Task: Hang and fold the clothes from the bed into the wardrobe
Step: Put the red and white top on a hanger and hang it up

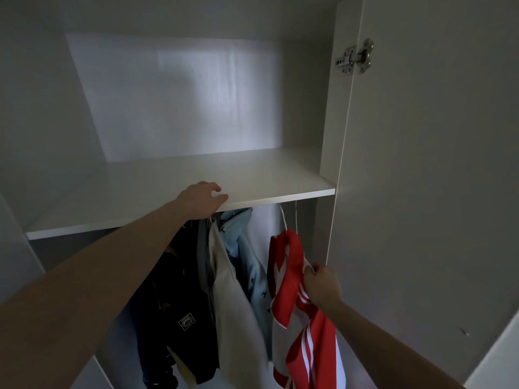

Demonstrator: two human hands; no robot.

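A red and white striped shirt (292, 279) hangs on a white hanger (284, 220) under the wardrobe shelf (252, 175), at the right end of the row. My right hand (323, 284) pinches the shirt's right edge near its shoulder. My left hand (202, 199) reaches under the shelf's front edge, thumb against the edge, fingers curled out of sight above the hanging clothes; what they grip is hidden. Left of the red shirt hang a light blue garment (247, 248), a pale grey one (233, 299) and a dark navy jacket (179, 304).
The wardrobe's open door (435, 192) stands at the right with a metal hinge (355, 57) near its top. The left side wall (33, 136) closes in the compartment. The rail is hidden behind the shelf.
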